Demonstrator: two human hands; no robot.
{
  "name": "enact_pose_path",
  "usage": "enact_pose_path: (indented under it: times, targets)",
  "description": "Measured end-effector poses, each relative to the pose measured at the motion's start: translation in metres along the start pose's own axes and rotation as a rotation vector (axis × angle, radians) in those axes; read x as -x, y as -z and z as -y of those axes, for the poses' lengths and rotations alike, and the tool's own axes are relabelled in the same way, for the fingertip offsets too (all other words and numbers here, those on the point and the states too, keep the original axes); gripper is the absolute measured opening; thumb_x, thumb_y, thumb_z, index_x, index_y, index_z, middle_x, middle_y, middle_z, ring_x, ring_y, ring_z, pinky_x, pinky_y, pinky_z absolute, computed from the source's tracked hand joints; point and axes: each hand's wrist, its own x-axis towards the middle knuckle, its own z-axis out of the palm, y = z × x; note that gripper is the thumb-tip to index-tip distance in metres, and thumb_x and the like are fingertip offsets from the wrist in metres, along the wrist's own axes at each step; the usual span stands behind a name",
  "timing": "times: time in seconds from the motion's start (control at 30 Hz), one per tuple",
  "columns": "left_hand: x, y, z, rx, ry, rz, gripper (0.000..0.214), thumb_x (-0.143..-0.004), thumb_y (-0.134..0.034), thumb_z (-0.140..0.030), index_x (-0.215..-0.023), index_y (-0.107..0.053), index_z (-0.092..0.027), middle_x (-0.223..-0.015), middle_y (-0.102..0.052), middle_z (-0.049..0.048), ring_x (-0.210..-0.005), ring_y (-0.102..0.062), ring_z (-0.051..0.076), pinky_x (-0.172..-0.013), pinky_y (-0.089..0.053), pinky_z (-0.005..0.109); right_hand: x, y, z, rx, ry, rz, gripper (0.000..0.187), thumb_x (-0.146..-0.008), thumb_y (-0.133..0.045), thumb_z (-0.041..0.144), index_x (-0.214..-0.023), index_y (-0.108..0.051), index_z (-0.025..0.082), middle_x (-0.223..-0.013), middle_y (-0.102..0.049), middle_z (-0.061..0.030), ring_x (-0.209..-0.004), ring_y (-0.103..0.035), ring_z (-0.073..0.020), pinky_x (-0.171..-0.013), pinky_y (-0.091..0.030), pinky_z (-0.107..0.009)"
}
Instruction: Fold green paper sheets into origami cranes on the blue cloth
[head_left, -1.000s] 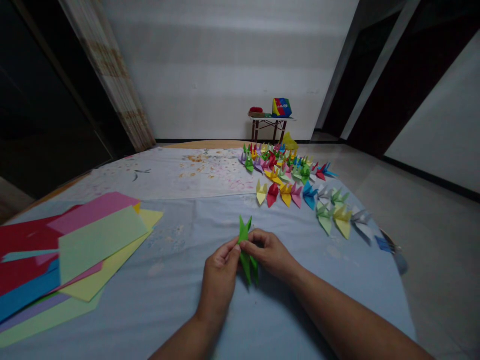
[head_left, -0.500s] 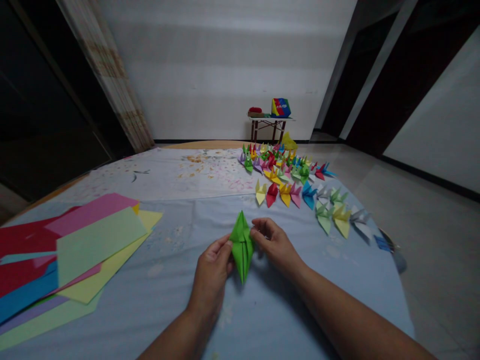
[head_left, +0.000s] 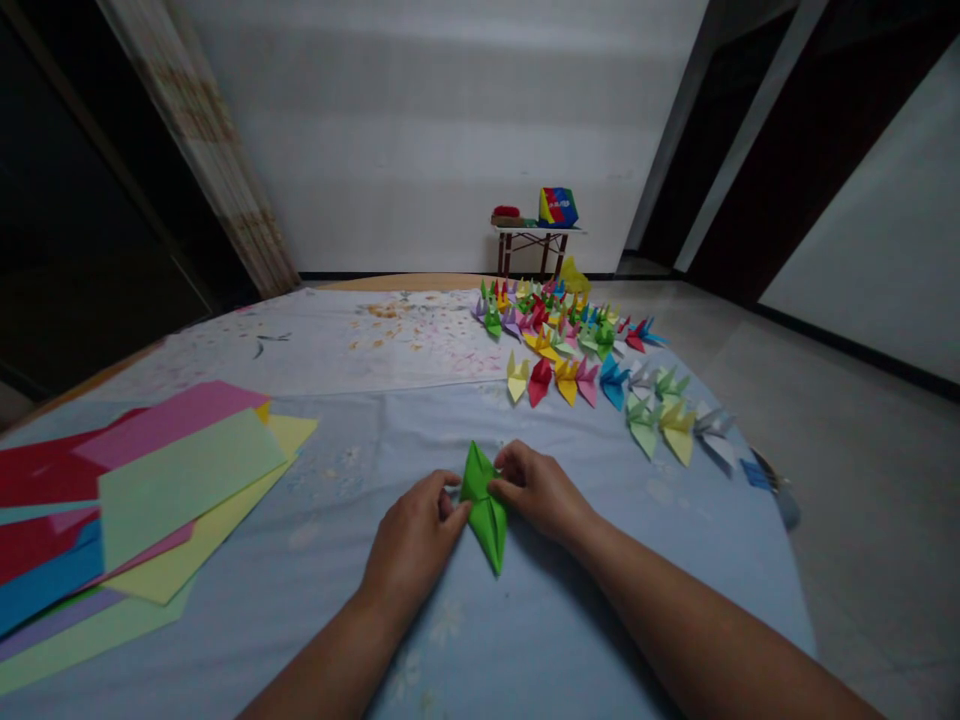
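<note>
A green folded origami paper (head_left: 486,515), a long diamond with pointed ends, lies between my hands over the blue cloth, its upper tip leaning left. My left hand (head_left: 422,518) pinches its left edge, thumb on top near the middle. From the other side, my right hand (head_left: 534,488) grips the right edge between thumb and fingers. The undersides of the fingers are hidden.
At left lies a spread of coloured paper sheets (head_left: 191,480). Several finished paper cranes (head_left: 540,382) stand in rows toward the table's right edge. A flowered cloth (head_left: 330,345) covers the far part. Behind stands a small table (head_left: 534,231) with a colourful bag (head_left: 558,206).
The green paper has tilted, its upper tip moving left and its lower tip right. My right hand has closed on its right edge. The view has shifted slightly.
</note>
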Motion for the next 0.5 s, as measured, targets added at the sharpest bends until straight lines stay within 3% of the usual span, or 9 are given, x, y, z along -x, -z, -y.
enact_pose_path:
  times: [0.17,0.3,0.5]
  targets:
    - [-0.0006,-0.0033,0.0035,-0.124,-0.119,-0.033,0.022,-0.078,-0.051,-0.029,-0.099,-0.056,-0.022,-0.084,-0.058,0.0012,-0.077,-0.057,0.017,-0.068,-0.042,0.026,0.0017,0.003,0.0054,0.313,0.129,-0.003,0.004,-0.073,-0.061,0.022,-0.076,-0.06,0.02,-0.075,-0.056,0.0003,-0.075,-0.049,-0.0138,-0.065,-0.033,-0.024]
    - [0.001,-0.004,0.0062,-0.149,-0.179,-0.029,0.023,-0.081,-0.048,-0.03,-0.103,-0.055,-0.025,-0.094,-0.056,0.0022,-0.086,-0.057,0.018,-0.075,-0.043,0.028,-0.0008,0.0027,0.0025,0.32,0.213,-0.007,0.006,-0.072,-0.064,0.024,-0.078,-0.066,0.021,-0.081,-0.055,-0.0028,-0.085,-0.046,-0.0172,-0.075,-0.033,-0.028]
    - [0.0024,-0.0097,0.0053,-0.212,-0.208,-0.114,0.026,-0.081,-0.05,-0.027,-0.107,-0.05,-0.026,-0.101,-0.053,0.0014,-0.09,-0.056,0.018,-0.075,-0.045,0.03,-0.0035,0.0006,-0.0011,0.335,0.218,-0.011,0.007,-0.072,-0.066,0.027,-0.078,-0.068,0.024,-0.079,-0.055,-0.0026,-0.084,-0.045,-0.0182,-0.076,-0.031,-0.03]
